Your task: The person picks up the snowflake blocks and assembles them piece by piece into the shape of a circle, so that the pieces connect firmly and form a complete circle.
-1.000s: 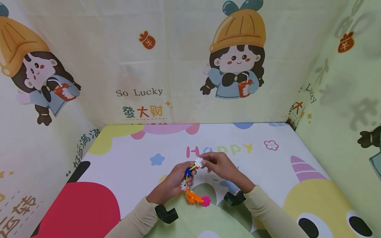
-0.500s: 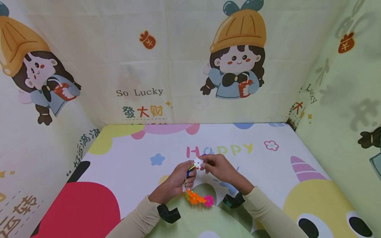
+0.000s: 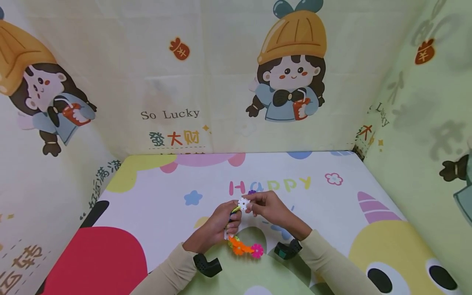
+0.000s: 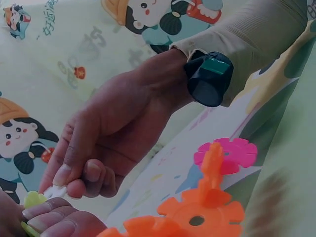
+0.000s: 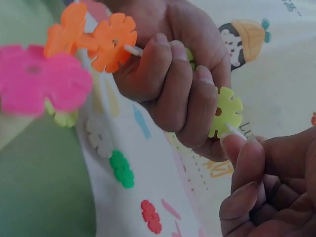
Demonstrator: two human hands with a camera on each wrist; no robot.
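A chain of flower-shaped interlocking plastic discs hangs from my left hand [image 3: 217, 227], whose curled fingers grip it. Orange discs [image 3: 237, 246] and a pink disc [image 3: 257, 250] dangle below that hand. A yellow-green disc [image 5: 227, 111] sticks out past its index finger and thumb. My right hand [image 3: 271, 207] pinches a white disc [image 3: 243, 203] between thumb and fingertips, its edge against the yellow-green disc. In the right wrist view only a sliver of the white disc shows. The left fingers hide the chain's middle.
A purple disc [image 3: 252, 191] shows just beyond my right fingertips. White [image 5: 98, 137], green [image 5: 121, 169] and red [image 5: 151, 216] discs appear to lie on the printed tabletop [image 3: 162, 205]. Printed cloth walls [image 3: 221, 82] stand behind and at both sides.
The white disc has turned more face-on to the head camera and shifted slightly left with the right fingers. The left hand has rotated a little, and the dangling orange and pink end has swung rightward.
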